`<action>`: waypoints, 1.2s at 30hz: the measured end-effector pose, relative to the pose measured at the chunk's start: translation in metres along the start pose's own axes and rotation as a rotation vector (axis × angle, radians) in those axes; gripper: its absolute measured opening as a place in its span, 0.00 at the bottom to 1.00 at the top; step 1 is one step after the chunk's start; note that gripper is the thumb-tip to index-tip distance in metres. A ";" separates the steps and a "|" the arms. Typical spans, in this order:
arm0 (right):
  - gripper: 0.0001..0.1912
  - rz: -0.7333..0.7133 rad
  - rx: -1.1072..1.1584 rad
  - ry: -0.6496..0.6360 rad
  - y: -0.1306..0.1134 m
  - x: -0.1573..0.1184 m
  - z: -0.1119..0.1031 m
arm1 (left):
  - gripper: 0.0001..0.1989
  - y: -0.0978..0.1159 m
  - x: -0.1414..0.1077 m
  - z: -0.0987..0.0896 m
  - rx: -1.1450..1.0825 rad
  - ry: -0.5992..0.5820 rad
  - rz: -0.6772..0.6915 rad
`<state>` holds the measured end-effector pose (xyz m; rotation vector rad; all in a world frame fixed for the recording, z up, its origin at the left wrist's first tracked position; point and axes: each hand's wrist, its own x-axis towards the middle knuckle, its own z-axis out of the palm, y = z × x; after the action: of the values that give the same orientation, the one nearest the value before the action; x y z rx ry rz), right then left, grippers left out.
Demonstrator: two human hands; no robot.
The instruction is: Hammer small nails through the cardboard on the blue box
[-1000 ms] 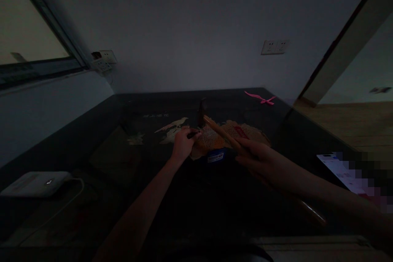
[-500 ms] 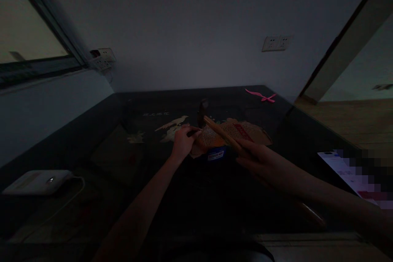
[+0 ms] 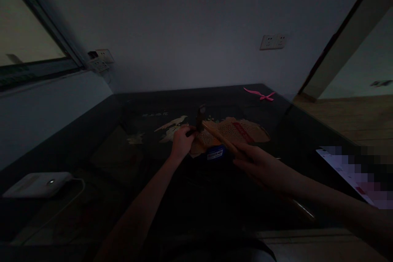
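Note:
My right hand is wrapped round the wooden handle of a hammer, whose dark head is up by my left fingertips. My left hand is closed in a pinch on a small dark piece, too dim to name, at the left end of a flat tan patterned sheet with a red label. Whether the hammer head touches that piece cannot be made out. Against the sheet's near edge lies a blue packet with a white label.
The dark table bears a pink ribbon at the back right, a phone at the right, and a white device with a cable at the left. Behind stands a wall with sockets.
The hammer head has come down, closer to my left fingertips, and its handle lies lower. My left hand has hardly moved. The view has shifted slightly.

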<state>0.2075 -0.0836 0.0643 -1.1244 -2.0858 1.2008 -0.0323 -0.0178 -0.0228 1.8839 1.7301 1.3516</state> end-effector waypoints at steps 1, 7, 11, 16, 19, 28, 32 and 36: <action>0.16 0.001 0.023 0.016 0.002 -0.001 0.000 | 0.05 0.000 0.000 0.000 0.004 -0.001 0.008; 0.26 0.164 0.130 0.141 0.024 -0.024 -0.001 | 0.05 0.001 -0.001 0.000 0.008 0.012 0.069; 0.29 0.204 0.224 0.220 0.049 -0.047 0.005 | 0.05 0.005 -0.002 -0.001 0.007 0.022 0.052; 0.29 0.286 0.307 0.311 0.080 -0.068 0.016 | 0.05 0.007 0.001 -0.002 0.002 -0.008 0.043; 0.29 0.286 0.369 0.334 0.088 -0.071 0.019 | 0.05 0.007 0.005 -0.004 0.003 -0.066 0.030; 0.30 0.288 0.495 0.370 0.104 -0.073 0.031 | 0.10 0.042 -0.023 -0.049 0.106 0.102 0.208; 0.30 0.258 0.736 0.352 0.101 -0.078 0.036 | 0.08 0.041 -0.070 -0.063 0.212 -0.062 0.353; 0.29 0.246 0.966 0.309 0.093 -0.079 0.032 | 0.07 0.019 -0.104 -0.058 0.289 -0.322 0.364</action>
<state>0.2661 -0.1393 -0.0333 -0.9846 -0.9226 1.7229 -0.0491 -0.1372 -0.0246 2.5111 1.5348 0.8595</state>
